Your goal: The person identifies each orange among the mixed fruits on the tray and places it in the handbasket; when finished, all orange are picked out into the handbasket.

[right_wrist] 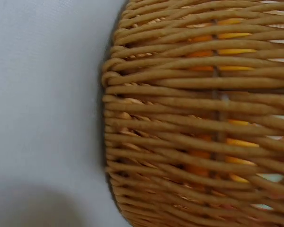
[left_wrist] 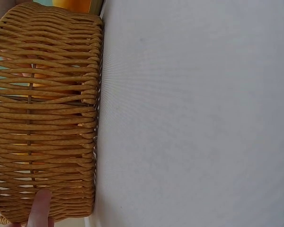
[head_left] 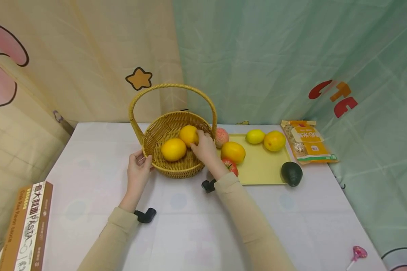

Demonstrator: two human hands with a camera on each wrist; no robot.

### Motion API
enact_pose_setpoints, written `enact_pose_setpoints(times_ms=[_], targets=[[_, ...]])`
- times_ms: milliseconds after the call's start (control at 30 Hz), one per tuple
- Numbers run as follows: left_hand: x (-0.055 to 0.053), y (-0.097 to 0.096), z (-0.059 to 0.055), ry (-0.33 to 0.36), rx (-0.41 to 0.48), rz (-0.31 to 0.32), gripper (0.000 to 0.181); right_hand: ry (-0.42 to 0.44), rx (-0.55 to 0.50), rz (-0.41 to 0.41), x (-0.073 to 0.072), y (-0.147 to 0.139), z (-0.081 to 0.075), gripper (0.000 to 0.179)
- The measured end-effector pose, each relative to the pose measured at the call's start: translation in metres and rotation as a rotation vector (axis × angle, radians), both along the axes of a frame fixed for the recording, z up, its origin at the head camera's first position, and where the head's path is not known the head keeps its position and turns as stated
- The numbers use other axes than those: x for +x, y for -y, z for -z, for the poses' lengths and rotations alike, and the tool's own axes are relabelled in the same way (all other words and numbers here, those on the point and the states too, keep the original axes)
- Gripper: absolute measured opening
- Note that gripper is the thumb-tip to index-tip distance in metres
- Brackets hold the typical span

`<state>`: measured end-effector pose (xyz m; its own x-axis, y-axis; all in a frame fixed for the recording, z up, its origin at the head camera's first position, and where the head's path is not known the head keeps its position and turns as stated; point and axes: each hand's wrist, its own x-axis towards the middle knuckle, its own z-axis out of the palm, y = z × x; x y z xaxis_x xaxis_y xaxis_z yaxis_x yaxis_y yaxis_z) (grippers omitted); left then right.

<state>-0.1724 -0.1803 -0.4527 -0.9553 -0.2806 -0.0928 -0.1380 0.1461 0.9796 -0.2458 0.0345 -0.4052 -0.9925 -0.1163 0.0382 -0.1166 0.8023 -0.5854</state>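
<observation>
A woven wicker basket (head_left: pixel 179 174) with a tall arched handle stands on the table. My left hand (head_left: pixel 138 171) grips its left rim; a finger (left_wrist: pixel 40 208) lies against the outer weave in the left wrist view. My right hand (head_left: pixel 206 148) reaches over the right rim and holds an orange (head_left: pixel 188 135) inside the basket, thumb and fingers about its right side. Next to it in the basket rests a yellow-orange fruit (head_left: pixel 173 149). In the right wrist view the basket wall (right_wrist: pixel 203 109) hides the hand, and orange colour shows through the gaps.
Right of the basket, a yellow tray (head_left: pixel 264 169) bears a lemon (head_left: pixel 255 136) and mango-like fruits (head_left: pixel 274 141). A pink peach-like fruit (head_left: pixel 222 137), red apple (head_left: pixel 230 166) and avocado (head_left: pixel 291 174) lie around it. Farther out are a grain bag (head_left: pixel 308 143), pasta box (head_left: pixel 27 226) and lollipop (head_left: pixel 359 252).
</observation>
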Motion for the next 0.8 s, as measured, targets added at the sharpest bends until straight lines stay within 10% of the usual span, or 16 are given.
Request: enact_pose_setpoints(times_ms=[800], targets=[[0.0,0.0,0.0,0.001,-0.018,0.002,0.053,-0.018,-0.517,-0.072,0.038,-0.112,-0.05,0.04]])
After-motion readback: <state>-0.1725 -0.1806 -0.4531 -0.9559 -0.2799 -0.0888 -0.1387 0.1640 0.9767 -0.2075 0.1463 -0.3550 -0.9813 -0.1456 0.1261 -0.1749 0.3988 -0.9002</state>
